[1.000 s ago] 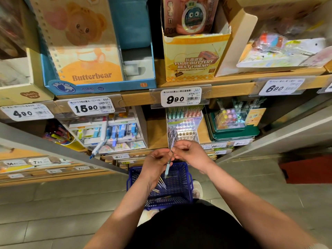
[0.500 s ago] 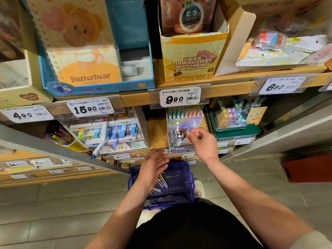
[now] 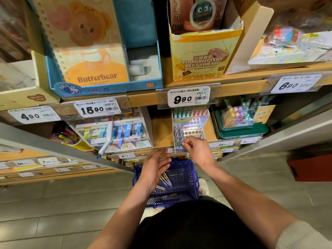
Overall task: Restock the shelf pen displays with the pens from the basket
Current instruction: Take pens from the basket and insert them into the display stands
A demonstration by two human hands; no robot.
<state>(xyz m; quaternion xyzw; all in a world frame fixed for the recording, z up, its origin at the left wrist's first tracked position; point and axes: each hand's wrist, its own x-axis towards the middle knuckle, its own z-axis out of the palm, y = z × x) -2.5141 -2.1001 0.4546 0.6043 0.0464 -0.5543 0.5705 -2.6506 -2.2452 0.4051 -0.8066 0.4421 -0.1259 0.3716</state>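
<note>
At the far left, a price tag reading 4.90 [image 3: 34, 115] hung on the shelf edge. Beside it a blue Butterbear box [image 3: 100, 69] stood on the upper shelf above a 15.90 tag [image 3: 97, 108]. Below that tag sat a white stationery display [image 3: 115, 133], with a blue-and-white pen [image 3: 105, 146] leaning out over its front.

The left hand [image 3: 155, 170] hovered over the blue basket [image 3: 188, 169], fingers spread and loosely bent, holding nothing. The basket stood on the tiled floor at the foot of the shelves. Several slim pens [image 3: 166, 179] lay loose inside it, partly hidden under that hand.

Above the basket, the clear pen display [image 3: 190, 126] stood on the lower wooden shelf [image 3: 161, 133] under a 9.90 tag [image 3: 188, 97]. Rows of pen tops showed in its back and left slots. A yellow box [image 3: 203, 58] stood on the shelf above.

The right hand [image 3: 199, 151] reached to the display's lower front, fingers curled, with thumb and forefinger tips drawn together against the pen tops. Whether a pen was pinched between them could not be made out.

Just right of the display sat a green tray [image 3: 240, 130] holding a clear case of pastel items. Farther right hung a 6.90 tag [image 3: 294, 85].
</note>
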